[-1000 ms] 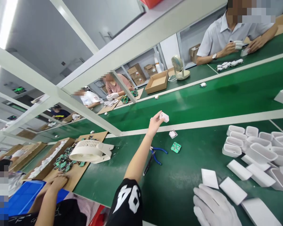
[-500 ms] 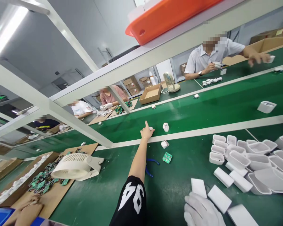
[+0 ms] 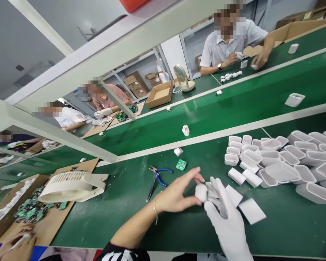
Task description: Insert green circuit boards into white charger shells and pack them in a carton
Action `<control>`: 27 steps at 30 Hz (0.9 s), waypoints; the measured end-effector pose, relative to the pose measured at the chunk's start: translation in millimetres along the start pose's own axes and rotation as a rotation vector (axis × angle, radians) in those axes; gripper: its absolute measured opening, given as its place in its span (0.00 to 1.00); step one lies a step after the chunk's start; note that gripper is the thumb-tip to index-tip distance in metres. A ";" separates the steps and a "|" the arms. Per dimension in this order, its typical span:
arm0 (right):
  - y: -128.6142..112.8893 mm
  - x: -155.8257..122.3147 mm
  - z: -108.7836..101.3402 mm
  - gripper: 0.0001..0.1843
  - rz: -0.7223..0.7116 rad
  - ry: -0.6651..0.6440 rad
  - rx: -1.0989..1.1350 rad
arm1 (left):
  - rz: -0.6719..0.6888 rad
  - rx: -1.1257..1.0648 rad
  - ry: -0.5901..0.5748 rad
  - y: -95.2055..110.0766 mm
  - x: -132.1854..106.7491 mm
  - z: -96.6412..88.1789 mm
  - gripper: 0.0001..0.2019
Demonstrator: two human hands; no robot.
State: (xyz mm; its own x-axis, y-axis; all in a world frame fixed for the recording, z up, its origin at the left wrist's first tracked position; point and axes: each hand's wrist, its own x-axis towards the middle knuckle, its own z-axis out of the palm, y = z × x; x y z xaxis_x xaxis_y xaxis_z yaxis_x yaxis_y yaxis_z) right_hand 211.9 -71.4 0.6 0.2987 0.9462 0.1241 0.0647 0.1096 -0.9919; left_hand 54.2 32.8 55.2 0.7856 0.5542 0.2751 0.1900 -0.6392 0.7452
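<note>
My bare left hand [image 3: 176,194] pinches a small rounded white piece [image 3: 201,193] between thumb and fingers. Close against it, my right hand [image 3: 226,217], in a white glove, is closed around a white plastic case [image 3: 211,186], mostly hidden by the fingers. Two more white cases, a near one [image 3: 252,211] and one partly behind the glove [image 3: 234,195], lie just right of it. Beyond my left hand are a green circuit board [image 3: 181,165] and a small board with a white piece on it [image 3: 178,151]. Blue-handled cutters [image 3: 163,171] and black tweezers [image 3: 152,186] lie to the left.
Many open white cases [image 3: 281,170] crowd the bench's right side. A cream fan [image 3: 70,186] lies at left beside cardboard heaped with circuit boards [image 3: 29,206]. Past the rail runs a green belt [image 3: 141,134] carrying a white case [image 3: 186,130]. Co-workers sit across it; another person's hands [image 3: 19,243] show lower left.
My left hand has drawn back from the belt's edge with the white piece. My right hand has lifted a case from the bench to meet it. The cutters and tweezers are now uncovered.
</note>
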 end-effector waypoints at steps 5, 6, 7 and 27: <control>-16.4 1.4 -11.0 0.17 0.094 -0.021 0.094 | 0.068 -0.082 0.086 19.1 5.9 30.3 0.39; -17.8 1.1 -14.8 0.19 0.121 0.011 0.086 | 0.071 -0.088 0.107 17.3 8.4 33.5 0.38; -18.7 0.9 -19.1 0.20 0.178 0.040 0.073 | 0.082 -0.077 0.121 14.6 10.3 36.2 0.37; -12.6 8.2 -63.5 0.22 0.461 0.434 0.203 | 0.091 0.735 -0.540 -6.5 18.7 26.8 0.24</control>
State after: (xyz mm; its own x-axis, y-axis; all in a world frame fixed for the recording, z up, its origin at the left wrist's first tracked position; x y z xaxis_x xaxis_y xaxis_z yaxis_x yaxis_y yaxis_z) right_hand 273.9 -84.3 15.9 0.6119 0.7061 -0.3564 -0.3294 -0.1821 -0.9264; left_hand 83.4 33.1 39.2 0.9493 0.2786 -0.1453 0.2953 -0.9491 0.1093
